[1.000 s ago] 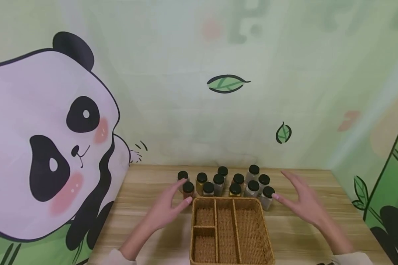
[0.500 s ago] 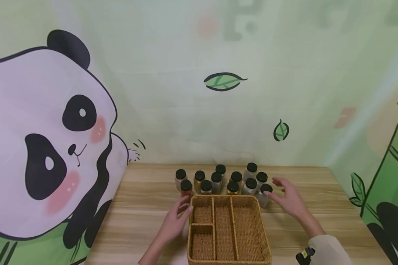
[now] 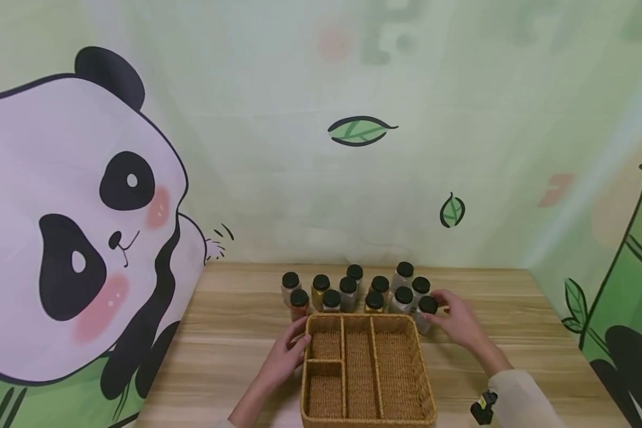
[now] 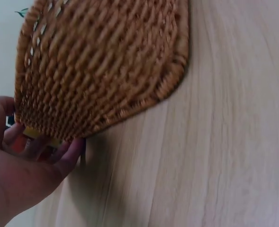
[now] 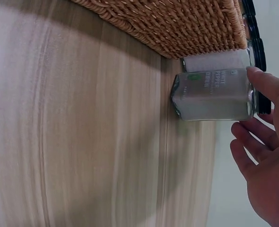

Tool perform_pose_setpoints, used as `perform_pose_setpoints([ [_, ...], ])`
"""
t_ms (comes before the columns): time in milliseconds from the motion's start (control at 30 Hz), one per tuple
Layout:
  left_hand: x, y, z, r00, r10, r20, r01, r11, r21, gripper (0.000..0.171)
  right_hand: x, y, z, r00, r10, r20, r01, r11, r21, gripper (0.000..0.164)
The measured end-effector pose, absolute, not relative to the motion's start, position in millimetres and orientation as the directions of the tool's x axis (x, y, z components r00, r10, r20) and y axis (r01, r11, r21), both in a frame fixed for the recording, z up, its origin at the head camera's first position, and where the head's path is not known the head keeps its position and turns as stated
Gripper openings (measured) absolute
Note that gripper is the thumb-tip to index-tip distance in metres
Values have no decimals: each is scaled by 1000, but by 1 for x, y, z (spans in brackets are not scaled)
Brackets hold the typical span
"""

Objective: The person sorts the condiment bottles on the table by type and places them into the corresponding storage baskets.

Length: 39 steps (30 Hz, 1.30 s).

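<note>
A brown woven basket (image 3: 401, 368) with several compartments stands at the front of the table in the head view. My left hand (image 3: 280, 359) grips its far left corner, thumb at the rim; in the left wrist view the fingertips (image 4: 74, 147) reach round the woven wall. My right hand (image 3: 457, 321) pinches the black lid of a spice jar (image 3: 427, 306) just beyond the basket's far right corner. Seen from the right wrist, this clear jar (image 5: 215, 97) is labelled white pepper and holds greyish powder. Its thumb lies on the lid's near side, and the other fingertips are partly hidden.
Several more black-lidded spice jars (image 3: 348, 291) stand close together behind the basket, some with yellow or red contents. A jar with red contents (image 3: 299, 303) is near my left fingers. The wooden table (image 3: 235, 333) meets a printed panda backdrop (image 3: 278, 196) at its far edge.
My left hand has come down and right from beside the jars to the basket's corner. My right hand has moved left and taken hold of the white pepper jar's lid.
</note>
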State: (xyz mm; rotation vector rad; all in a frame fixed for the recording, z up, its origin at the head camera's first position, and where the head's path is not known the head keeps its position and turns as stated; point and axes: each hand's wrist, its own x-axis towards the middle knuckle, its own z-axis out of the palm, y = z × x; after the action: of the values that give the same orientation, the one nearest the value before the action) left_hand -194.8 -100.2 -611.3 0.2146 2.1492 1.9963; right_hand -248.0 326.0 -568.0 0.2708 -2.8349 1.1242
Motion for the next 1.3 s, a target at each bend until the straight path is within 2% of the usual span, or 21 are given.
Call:
perform_pose_setpoints([
  [233,-197,-103,-616,-960,275,-58,-37,81,996,54,-244,325,-575,-979,-147,142,-204,698,-687,47],
  [867,-199,-102,-619,-966,252,-64,-48,71,996,54,-242,326,-572,-985,-111,135,-175,663,-728,44],
  [1000,-199,-103,-618,-967,246,-62,-42,82,996,53,-241,336,-560,-984,-116,133,-177,659,-732,46],
  [1200,-199,-104,-618,-965,250,-75,-54,91,994,54,-237,348,-520,-974,-185,127,-214,586,-781,39],
  [1300,-200,-102,-619,-962,259,-82,-59,94,994,55,-232,346,-501,-971,-220,89,-202,565,-800,42],
])
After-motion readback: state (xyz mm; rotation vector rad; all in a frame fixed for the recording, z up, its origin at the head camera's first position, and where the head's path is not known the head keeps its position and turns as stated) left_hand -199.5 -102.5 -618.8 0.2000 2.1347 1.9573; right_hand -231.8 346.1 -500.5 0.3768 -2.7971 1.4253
